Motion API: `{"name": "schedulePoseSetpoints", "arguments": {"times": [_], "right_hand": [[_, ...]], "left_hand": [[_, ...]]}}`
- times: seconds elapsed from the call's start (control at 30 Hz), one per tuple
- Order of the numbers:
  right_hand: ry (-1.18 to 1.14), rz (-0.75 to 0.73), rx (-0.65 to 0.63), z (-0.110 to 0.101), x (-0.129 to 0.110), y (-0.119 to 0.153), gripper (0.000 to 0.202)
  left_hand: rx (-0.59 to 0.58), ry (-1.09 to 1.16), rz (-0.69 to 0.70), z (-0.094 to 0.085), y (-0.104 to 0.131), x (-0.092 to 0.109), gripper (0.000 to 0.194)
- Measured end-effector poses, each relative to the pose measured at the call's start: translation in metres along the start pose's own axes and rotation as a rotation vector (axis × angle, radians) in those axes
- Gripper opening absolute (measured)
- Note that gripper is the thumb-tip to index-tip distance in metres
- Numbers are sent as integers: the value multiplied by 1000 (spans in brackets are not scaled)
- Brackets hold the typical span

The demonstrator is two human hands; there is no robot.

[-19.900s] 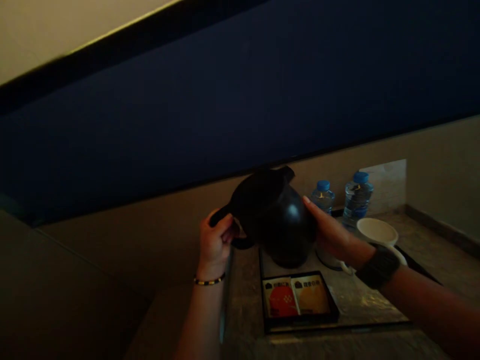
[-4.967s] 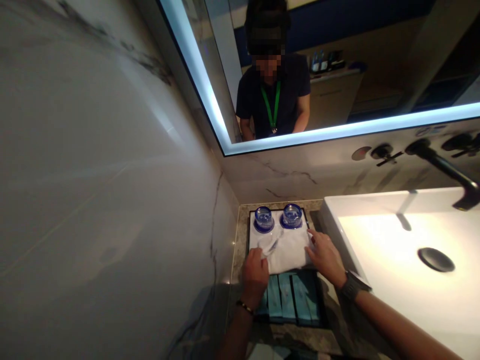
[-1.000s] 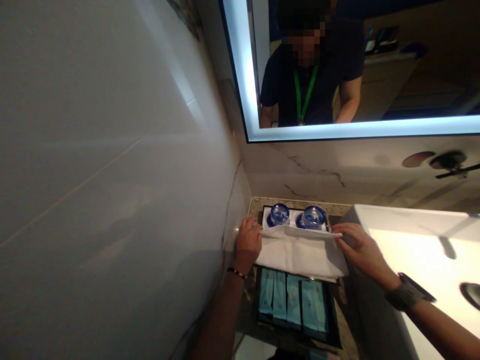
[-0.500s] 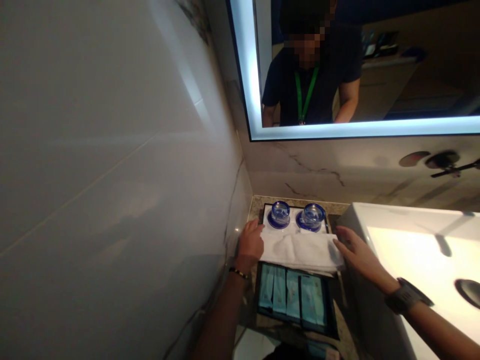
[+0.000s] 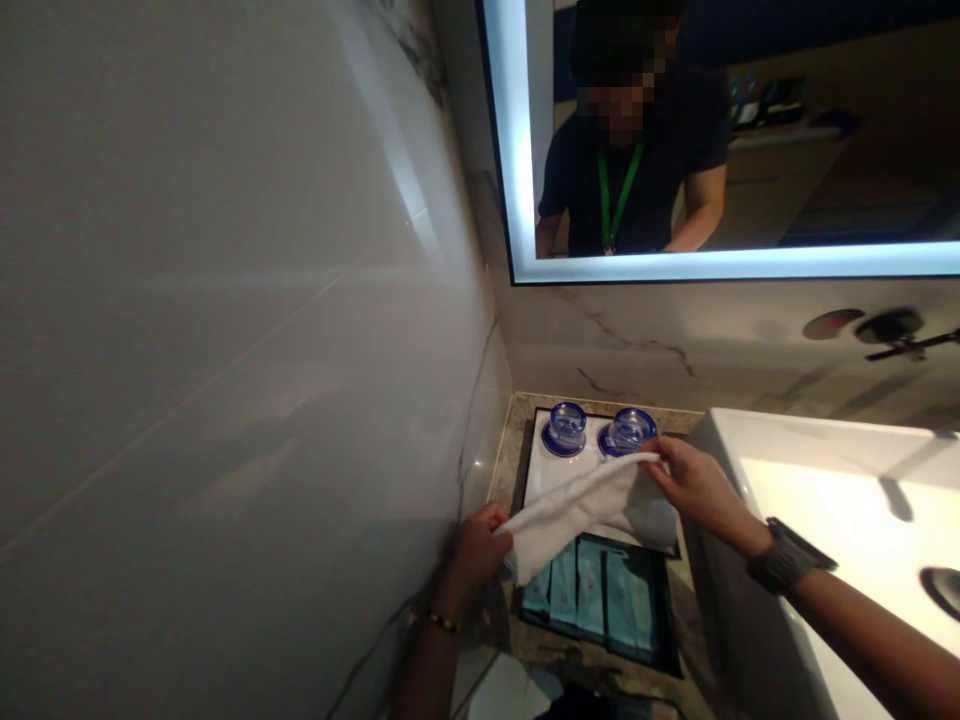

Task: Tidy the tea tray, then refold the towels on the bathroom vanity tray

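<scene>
A white towel [image 5: 574, 515] stretches at a slant between my hands, lifted partly off the tray. My left hand [image 5: 480, 545] pinches its lower left corner. The upper right corner is gripped by my right hand [image 5: 686, 480], close to a blue-rimmed glass. Behind the towel lies a white tray [image 5: 544, 485] with a dark edge. On it stand two clear glasses with blue rims, the left glass [image 5: 568, 428] and the right glass [image 5: 630, 430]. In front, partly covered by the towel, several teal packets [image 5: 626, 598] rest in a dark tray [image 5: 664, 640].
A white basin [image 5: 720, 450] stands at the right, with a dark wall tap [image 5: 892, 325] above it. Tiled wall [image 5: 262, 400] rises close on the left. A lit mirror [image 5: 525, 200] reflects a person with a green lanyard.
The towel has been lifted from the tray and now slants. My left hand has moved down toward me with one corner; my right hand has moved up and left, gripping the other.
</scene>
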State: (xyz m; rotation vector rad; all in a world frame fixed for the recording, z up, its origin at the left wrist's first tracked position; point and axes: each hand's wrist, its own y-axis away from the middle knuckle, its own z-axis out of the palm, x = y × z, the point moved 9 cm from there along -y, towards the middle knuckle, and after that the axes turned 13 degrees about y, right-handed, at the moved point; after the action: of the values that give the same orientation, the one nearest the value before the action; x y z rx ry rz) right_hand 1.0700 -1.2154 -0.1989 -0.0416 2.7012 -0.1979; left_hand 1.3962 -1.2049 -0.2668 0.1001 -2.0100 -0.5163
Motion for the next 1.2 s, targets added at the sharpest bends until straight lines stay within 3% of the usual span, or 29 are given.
{"name": "schedulePoseSetpoints", "arguments": {"times": [0.07,0.17,0.23,0.3,0.4,0.47,0.53,0.63,0.73,0.87,1.0,1.1,1.2], "right_hand": [[23,-73,27,3,-28,-20,23],[66,-173,42,21,-70,-34,31],[77,-253,7,42,-94,-17,39],[66,-366,-68,68,-112,21,43],[-2,-600,-198,102,-132,99,56],[-87,-615,-258,116,-133,134,68],[-240,-449,-291,122,-122,139,68],[-525,-78,-344,130,-101,116,49],[-630,135,-382,137,-88,86,55],[-658,273,-437,142,-75,63,60],[-624,366,-446,142,-66,61,57],[-523,440,-445,146,-57,60,51],[-415,483,-441,152,-48,54,44]], "left_hand": [[12,243,-94,5,26,-23,12],[135,760,-269,28,56,-64,26],[219,967,-336,48,69,-84,40],[285,1051,-344,63,77,-92,48],[347,1110,-280,70,86,-81,57],[355,1121,-290,71,88,-67,63],[339,1138,-332,72,85,-52,68],[293,1152,-302,71,74,-29,83],[227,879,-148,65,65,-11,74],[98,73,294,67,66,22,44],[-29,-557,731,93,70,39,59],[-77,-793,826,104,56,34,61],[-97,-882,817,105,36,27,52]]}}
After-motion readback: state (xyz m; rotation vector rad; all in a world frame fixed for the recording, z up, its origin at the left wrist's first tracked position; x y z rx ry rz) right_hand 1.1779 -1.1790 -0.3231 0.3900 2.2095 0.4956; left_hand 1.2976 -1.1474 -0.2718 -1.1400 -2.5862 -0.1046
